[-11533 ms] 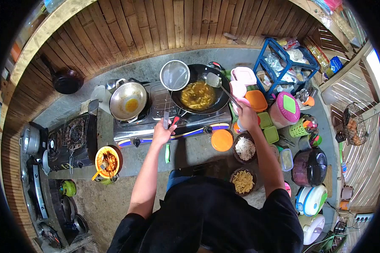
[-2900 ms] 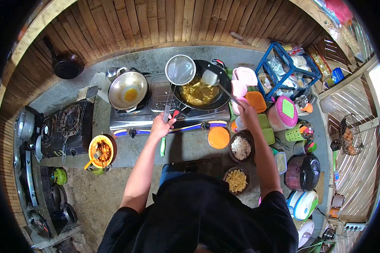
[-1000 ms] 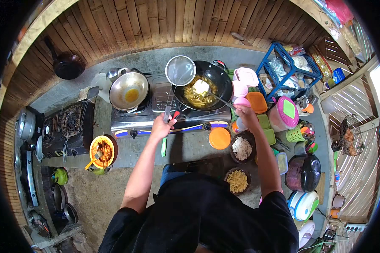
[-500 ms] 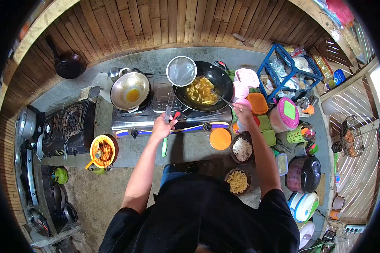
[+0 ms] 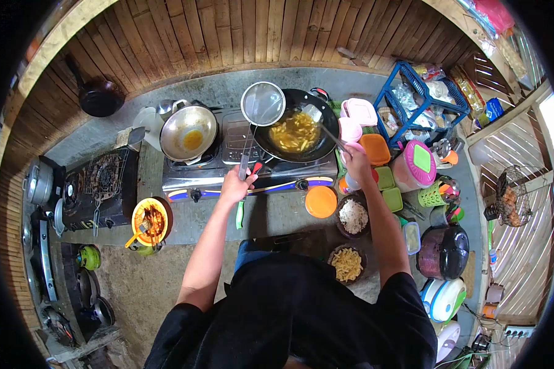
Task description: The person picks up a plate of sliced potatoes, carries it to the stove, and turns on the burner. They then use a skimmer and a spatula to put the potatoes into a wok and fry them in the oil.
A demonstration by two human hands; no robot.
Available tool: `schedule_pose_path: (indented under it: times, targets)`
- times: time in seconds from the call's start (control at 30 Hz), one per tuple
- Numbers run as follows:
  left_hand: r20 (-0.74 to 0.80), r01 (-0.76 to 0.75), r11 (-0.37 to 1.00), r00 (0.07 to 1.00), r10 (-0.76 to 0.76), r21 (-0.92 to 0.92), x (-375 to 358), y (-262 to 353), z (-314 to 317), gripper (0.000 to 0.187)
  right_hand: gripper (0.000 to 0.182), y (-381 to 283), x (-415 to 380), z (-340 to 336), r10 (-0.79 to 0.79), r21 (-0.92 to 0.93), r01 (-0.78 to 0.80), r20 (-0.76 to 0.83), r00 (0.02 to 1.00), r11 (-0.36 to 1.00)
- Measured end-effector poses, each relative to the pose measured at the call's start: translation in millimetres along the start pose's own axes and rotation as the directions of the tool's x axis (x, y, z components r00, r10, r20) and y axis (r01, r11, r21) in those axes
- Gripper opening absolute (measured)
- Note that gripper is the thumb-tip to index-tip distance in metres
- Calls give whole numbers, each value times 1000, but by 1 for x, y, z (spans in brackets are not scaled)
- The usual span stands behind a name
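Note:
A round mesh strainer [image 5: 263, 104] overlaps the left rim of a black wok [image 5: 326, 138]; my left hand [image 5: 236, 186] is closed round its handle. Yellow pieces [image 5: 294, 133] lie in bubbling oil inside the wok. My right hand [image 5: 356, 161] grips the handle of a metal spatula [image 5: 312, 113], whose blade is at the wok's upper right. Left of the wok, a pale metal pan [image 5: 173, 128] holds a little yellow oil. Both pans stand on a silver gas stove [image 5: 228, 178].
An orange-lidded tub [image 5: 321, 202], a bowl of white food [image 5: 353, 217] and a bowl of yellow pieces [image 5: 347, 264] stand near my right forearm. A yellow bowl [image 5: 135, 215] sits left. A green-handled knife [image 5: 240, 215] lies before the stove. Blue rack [image 5: 385, 92] is behind right.
The spatula blade has moved up and away within the wok and now shows more clearly. My right hand has shifted slightly right. My left hand and the strainer are nearly unchanged.

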State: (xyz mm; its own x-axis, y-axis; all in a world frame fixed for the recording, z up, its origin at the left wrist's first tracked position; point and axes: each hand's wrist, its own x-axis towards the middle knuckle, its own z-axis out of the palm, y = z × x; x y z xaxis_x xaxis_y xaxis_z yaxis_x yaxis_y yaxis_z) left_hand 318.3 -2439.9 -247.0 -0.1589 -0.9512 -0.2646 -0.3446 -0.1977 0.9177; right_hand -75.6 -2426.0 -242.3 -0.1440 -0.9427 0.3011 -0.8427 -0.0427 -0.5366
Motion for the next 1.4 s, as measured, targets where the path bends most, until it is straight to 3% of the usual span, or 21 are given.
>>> schedule_pose_path:
  times: [0.03, 0.07, 0.13, 0.27, 0.33, 0.37, 0.43, 0.47, 0.53, 0.67, 0.73, 0.87, 0.97, 1.03, 1.17, 1.23, 1.27, 1.33, 1.4]
  targets:
    - [-3, 0, 1000, 1000, 0, 7, 0, 0, 0, 21, 32, 4, 1, 7, 75, 99, -83, 86, 993, 992]
    - [-3, 0, 1000, 1000, 0, 7, 1, -1, 0, 21, 32, 8, 1, 13, 75, 99, -83, 86, 993, 992]
    - [-17, -24, 1000, 1000, 24, 5, 3, -4, 0, 22, 32, 7, 0, 19, 88, 289, -145, 202, 975, 946]
    - [3, -10, 1000, 1000, 10, 0, 2, -3, 0, 20, 33, -10, -8, 5, 105, 351, -191, 248, 963, 917]
    - [-15, -41, 999, 999, 41, 1, 3, -6, 0, 22, 32, -18, -11, -3, 32, 272, -58, 102, 994, 960]
    - [-15, -40, 999, 999, 40, 0, 4, -8, 0, 22, 32, -22, -11, -8, 32, 272, -59, 103, 994, 961]
    - [-15, -47, 999, 999, 47, 13, 4, -8, 0, 22, 29, -26, -11, -17, -68, -47, 65, -50, 996, 997]
    - [-15, -47, 999, 999, 47, 13, 4, -8, 0, 22, 29, -29, -11, -22, -68, -47, 66, -50, 996, 997]
    - [-15, -43, 999, 999, 43, 5, 2, -5, 0, 22, 28, -37, -13, -31, 57, -243, -63, -34, 998, 968]
    - [-12, -38, 999, 999, 38, -8, 3, -6, 0, 22, 29, -17, -15, -29, 95, -207, -84, 45, 994, 975]
    - [-7, -40, 999, 999, 40, -13, 3, -6, 1, 22, 29, 1, -17, -18, -78, 7, 78, 92, 993, 997]
    - [-12, -39, 999, 999, 39, -4, 2, -4, 0, 21, 29, -18, -19, -24, -37, 178, 7, 163, 986, 984]
    - [-14, -45, 999, 999, 45, 7, 2, -5, 0, 21, 29, -40, -18, -32, -13, 108, 5, 70, 997, 994]
    - [-18, -55, 998, 998, 55, 9, 5, -8, 1, 21, 29, -52, -15, -38, 62, -184, -56, 26, 998, 981]
    - [-20, -45, 999, 999, 45, 7, 5, -10, 0, 22, 30, -33, -13, -31, 86, -265, -80, 11, 996, 961]
    - [-17, -37, 999, 999, 37, 10, 6, -12, 1, 22, 31, -12, -12, -19, -48, -131, 52, 38, 998, 990]
    - [-16, -37, 999, 999, 37, 10, 7, -12, 2, 22, 31, -7, -13, -17, -47, -131, 51, 37, 998, 990]
    - [-12, -42, 999, 999, 42, 4, 7, -13, 1, 22, 32, -9, -15, -16, -29, 150, 2, 179, 984, 989]
    - [-14, -48, 999, 999, 48, 6, 7, -13, 1, 22, 31, -17, -16, -17, -7, 179, -28, 191, 981, 983]
